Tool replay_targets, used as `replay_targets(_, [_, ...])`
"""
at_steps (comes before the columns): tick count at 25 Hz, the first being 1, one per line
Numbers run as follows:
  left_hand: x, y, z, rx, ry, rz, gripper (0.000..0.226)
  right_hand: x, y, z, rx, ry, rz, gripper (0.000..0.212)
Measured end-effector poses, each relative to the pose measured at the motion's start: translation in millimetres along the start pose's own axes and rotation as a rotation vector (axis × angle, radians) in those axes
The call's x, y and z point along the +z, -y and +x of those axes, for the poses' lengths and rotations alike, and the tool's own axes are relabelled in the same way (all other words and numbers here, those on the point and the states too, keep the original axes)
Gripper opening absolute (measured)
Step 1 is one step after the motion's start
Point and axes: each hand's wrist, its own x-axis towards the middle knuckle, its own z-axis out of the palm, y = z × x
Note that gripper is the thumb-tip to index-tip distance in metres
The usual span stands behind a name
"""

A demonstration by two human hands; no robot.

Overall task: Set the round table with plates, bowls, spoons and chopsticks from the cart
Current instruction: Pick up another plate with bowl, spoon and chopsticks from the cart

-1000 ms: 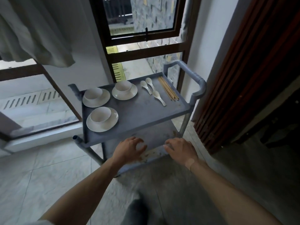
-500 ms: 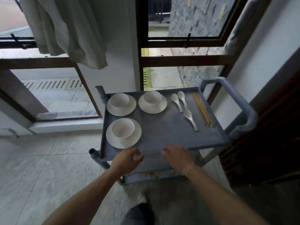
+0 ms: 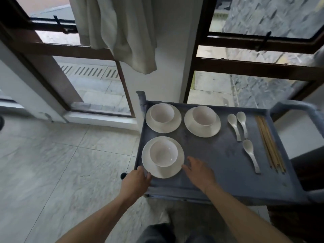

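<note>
Head view: the nearest plate [image 3: 163, 170], with a bowl [image 3: 164, 152] resting loose on it, is seen at the front-left corner of the cart [image 3: 219, 172], flanked by the left hand [image 3: 135, 180], whose fingers [image 3: 146, 174] are curled at the rim, and the right hand [image 3: 199, 171], whose fingers are spread open just beside the opposite edge, with nothing yet gripped. If the plate is lifted unevenly, the bowl could be slid off and broken on the floor [image 3: 61, 163]. Two more plate-and-bowl sets [image 3: 202, 121], three spoons [image 3: 242, 134] and the chopsticks [image 3: 270, 143] remain on the cart; the round table is not seen.
</note>
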Motion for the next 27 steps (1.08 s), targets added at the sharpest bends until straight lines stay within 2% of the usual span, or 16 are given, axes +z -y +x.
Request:
replay_targets(2, [0.5, -4.3, 4.7, -0.083, 0.004, -0.040, 0.026, 0.1, 3.6, 11.1, 0.002, 0.019, 0.051, 0.054])
replay_targets(5, [1.5, -12.6, 11.9, -0.221, 0.019, -0.237, 0.034, -1.2, 9.9, 24.6, -0.044, 0.062, 0.146, 0.054])
replay_targets(8, [3.7, -21.4, 18.6, -0.295, 0.012, -0.470, 0.036, -3.1, 11.5, 37.6, -0.061, 0.118, 0.259, 0.059])
replay_targets(10, [6.3, -23.8, 23.4, -0.319, -0.032, -0.533, 0.037, -3.9, 8.7, 46.9, -0.057, 0.167, 0.281, 0.063])
replay_targets(17, [9.3, -25.1, 28.0, -0.341, -0.027, -0.825, 0.047, -10.2, -2.5, 65.0, -0.050, 0.251, 0.332, 0.064])
replay_targets(23, [14.5, -52.4, 34.5, -0.296, 0.152, -1.024, 0.052, -34.6, -39.0, 63.4, -0.042, 0.243, 0.369, 0.064])
replay_targets(27, [27.2, -93.1, 50.3, -0.225, 0.244, -1.115, 0.065, -55.2, -80.1, 55.5, 0.020, 0.196, 0.450, 0.062])
